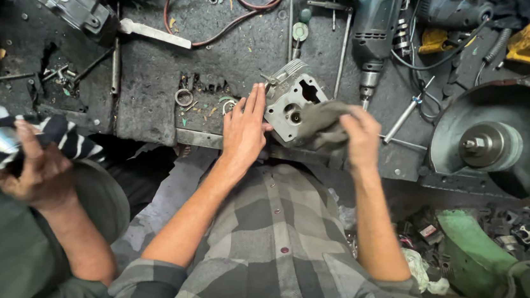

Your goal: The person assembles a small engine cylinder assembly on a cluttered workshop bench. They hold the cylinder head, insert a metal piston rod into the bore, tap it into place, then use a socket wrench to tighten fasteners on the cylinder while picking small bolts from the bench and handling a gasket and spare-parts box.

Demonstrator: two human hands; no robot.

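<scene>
We have a finned metal engine cylinder (291, 100) lying on the near edge of the workbench (155, 88), just far of our chest, with its bored face turned up toward us. Our left hand (244, 128) lies flat against its left side, fingers straight and together, bracing it rather than gripping. Our right hand (362, 138) is closed around a grey-brown rag (321, 125), pressed onto the cylinder's right half.

To wipe well, we judge the left palm should keep firm pressure so the casting does not slide on the felt, while the rag works into the port openings and between the fins, where grime would lodge. A fresh fold of cloth would help avoid smearing dirt back over the machined face.

The bench is covered in worn dark grey felt, littered with shavings, small rings (184, 97) and screws. Far of the cylinder lies an electric drill (374, 31), pointing toward us; red wires (225, 18) loop across the far middle. At the right sits a large round drum with a hub (489, 146). At the near left, another person's hand (33, 167) holds a shiny part in a striped cloth (55, 140).
</scene>
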